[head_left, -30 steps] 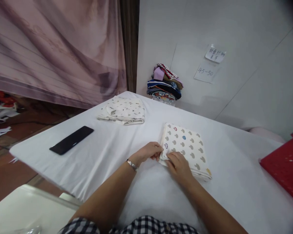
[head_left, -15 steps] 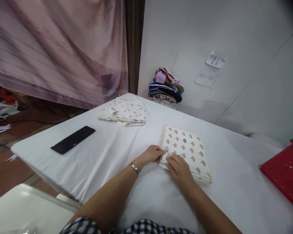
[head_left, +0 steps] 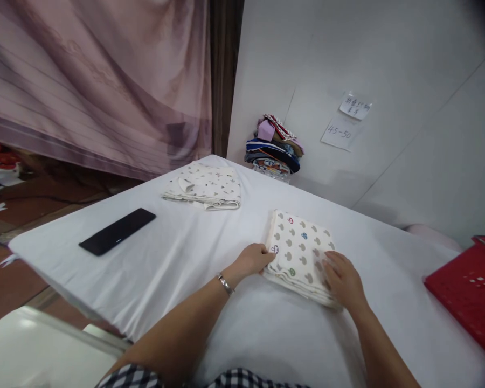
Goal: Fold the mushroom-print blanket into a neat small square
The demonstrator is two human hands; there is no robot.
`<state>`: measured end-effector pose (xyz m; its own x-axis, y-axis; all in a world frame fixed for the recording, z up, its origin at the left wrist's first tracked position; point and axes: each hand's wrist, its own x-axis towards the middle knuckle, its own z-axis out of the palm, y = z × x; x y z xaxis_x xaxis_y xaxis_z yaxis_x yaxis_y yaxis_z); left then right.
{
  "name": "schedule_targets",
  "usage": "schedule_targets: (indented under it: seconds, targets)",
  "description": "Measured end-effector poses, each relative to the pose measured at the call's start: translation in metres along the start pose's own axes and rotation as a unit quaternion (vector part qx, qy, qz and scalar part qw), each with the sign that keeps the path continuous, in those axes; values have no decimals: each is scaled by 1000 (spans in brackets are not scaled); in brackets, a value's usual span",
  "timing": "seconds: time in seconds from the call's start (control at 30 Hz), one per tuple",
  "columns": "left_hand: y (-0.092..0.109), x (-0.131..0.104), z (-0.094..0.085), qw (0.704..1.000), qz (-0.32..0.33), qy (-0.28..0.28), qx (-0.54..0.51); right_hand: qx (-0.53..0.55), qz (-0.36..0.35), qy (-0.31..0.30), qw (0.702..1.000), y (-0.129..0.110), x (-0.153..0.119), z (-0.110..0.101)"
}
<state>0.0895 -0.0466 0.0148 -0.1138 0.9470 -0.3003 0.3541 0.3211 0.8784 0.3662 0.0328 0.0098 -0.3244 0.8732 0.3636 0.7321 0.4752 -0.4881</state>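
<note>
A folded cream cloth point(head_left: 297, 245) printed with grey mushrooms and a few coloured ones lies flat on the white-covered table. At its left edge my left hand point(head_left: 255, 260) is closed, the thumb on top and the other fingers hidden by the hand and cloth. My right hand point(head_left: 345, 277) grips the opposite edge near its front corner, fingers bent over the side and slightly blurred. Folded layers show along the cloth's near edge. Farther back lies a second folded white cloth point(head_left: 210, 186) with a small scattered print, untouched.
A black phone point(head_left: 118, 231) lies on the left part of the white table cover point(head_left: 178, 242). Stacked folded fabrics point(head_left: 272, 145) stand at the far edge by the wall. A red basket point(head_left: 464, 285) is at the right, and a white chair-like surface point(head_left: 44, 350) at lower left.
My right hand has moved from the cloth's near left corner across to its right edge. My left hand stays at the left edge. The near edge now lies flatter.
</note>
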Motion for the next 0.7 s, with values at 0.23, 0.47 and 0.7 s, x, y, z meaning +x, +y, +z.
schedule_targets:
  seconds: [0.23,0.47,0.7]
  targets:
    - [6,-5,1,1000,-25,5,3,31,176,-8,984,33,-9,4]
    - [11,-10,-7,999,-31,-26,6,42,243,-35,969,30,-10,3]
    - [9,-9,-8,995,-28,31,85,87,280,-57,954,32,-14,-9]
